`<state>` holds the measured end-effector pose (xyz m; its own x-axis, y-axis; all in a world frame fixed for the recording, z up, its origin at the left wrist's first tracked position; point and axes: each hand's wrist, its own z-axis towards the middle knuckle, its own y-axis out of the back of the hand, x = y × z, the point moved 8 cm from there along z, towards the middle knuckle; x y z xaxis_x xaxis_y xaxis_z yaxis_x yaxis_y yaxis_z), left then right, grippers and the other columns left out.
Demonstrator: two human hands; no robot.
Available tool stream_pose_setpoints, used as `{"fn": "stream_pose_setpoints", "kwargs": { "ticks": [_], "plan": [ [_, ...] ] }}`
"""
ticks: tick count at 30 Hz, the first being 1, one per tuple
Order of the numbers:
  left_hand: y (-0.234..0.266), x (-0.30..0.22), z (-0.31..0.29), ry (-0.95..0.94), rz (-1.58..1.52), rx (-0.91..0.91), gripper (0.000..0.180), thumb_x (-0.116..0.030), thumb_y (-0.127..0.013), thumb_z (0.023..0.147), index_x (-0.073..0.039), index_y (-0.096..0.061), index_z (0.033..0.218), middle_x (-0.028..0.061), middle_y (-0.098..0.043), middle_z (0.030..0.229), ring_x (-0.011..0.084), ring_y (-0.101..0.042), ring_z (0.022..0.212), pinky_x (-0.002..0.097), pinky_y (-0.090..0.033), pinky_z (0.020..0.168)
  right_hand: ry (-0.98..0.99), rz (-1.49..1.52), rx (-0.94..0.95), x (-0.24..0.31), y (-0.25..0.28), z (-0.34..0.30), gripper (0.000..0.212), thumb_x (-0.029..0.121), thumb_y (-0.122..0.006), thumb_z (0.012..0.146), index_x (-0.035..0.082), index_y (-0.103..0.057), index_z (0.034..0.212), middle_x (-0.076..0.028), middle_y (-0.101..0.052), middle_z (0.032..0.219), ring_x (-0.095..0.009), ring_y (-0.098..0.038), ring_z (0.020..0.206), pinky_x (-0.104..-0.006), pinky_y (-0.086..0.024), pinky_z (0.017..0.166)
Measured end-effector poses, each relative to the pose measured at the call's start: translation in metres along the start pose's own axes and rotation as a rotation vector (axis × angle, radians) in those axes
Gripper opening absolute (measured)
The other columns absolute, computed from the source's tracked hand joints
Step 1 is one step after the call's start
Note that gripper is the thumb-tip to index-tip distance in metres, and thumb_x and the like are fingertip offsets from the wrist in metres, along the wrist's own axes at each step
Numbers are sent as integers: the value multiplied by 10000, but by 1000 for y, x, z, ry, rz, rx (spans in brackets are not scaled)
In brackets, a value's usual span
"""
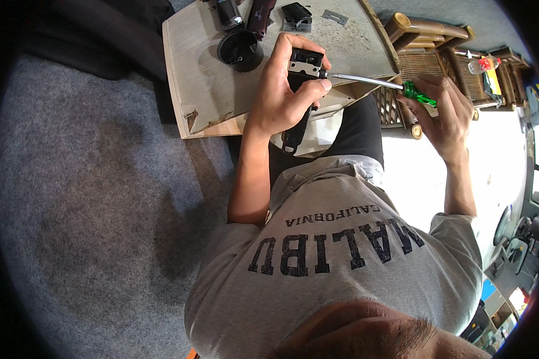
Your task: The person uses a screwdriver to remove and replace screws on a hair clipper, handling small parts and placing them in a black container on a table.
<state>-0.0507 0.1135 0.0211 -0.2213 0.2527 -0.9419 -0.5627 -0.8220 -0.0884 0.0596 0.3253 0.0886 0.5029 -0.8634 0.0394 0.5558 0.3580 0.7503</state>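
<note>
My left hand [281,90] grips a long black device body [300,99], held upright over my lap; its open top end shows a white and metal part. My right hand [446,113] holds a screwdriver with a green translucent handle [416,94]. Its metal shaft [362,79] runs left and the tip meets the top of the black device near my left thumb. Both hands hover just in front of a worn wooden board [200,72].
On the board lie a round black cap [239,51], a dark maroon casing [260,15], a small black part [296,17] and a flat metal plate [335,17]. A wicker and bamboo stand [428,42] sits to the right. Grey carpet [102,191] covers the left.
</note>
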Motion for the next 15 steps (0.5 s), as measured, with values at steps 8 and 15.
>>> {"fn": "stream_pose_setpoints", "kwargs": {
  "ticks": [8, 15],
  "plan": [
    [0, 0, 0, 14, 41, 9, 353, 9, -633, 864, -6, -499, 1191, 141, -630, 1073, 151, -654, 749, 296, -586, 603, -843, 770, 574, -30, -40, -30, 459, 446, -741, 990, -11, -695, 1011, -64, -691, 806, -118, -672, 731, -256, -500, 634],
    [2, -3, 0, 25, -50, -52, 362, -34, -679, 862, -24, -510, 1181, 84, -666, 1008, 92, -635, 717, 259, -550, 582, -623, 650, 456, -25, -39, -24, 421, 300, -868, 890, -27, -669, 1065, -46, -698, 846, -137, -688, 746, -295, -554, 649]
  ]
}}
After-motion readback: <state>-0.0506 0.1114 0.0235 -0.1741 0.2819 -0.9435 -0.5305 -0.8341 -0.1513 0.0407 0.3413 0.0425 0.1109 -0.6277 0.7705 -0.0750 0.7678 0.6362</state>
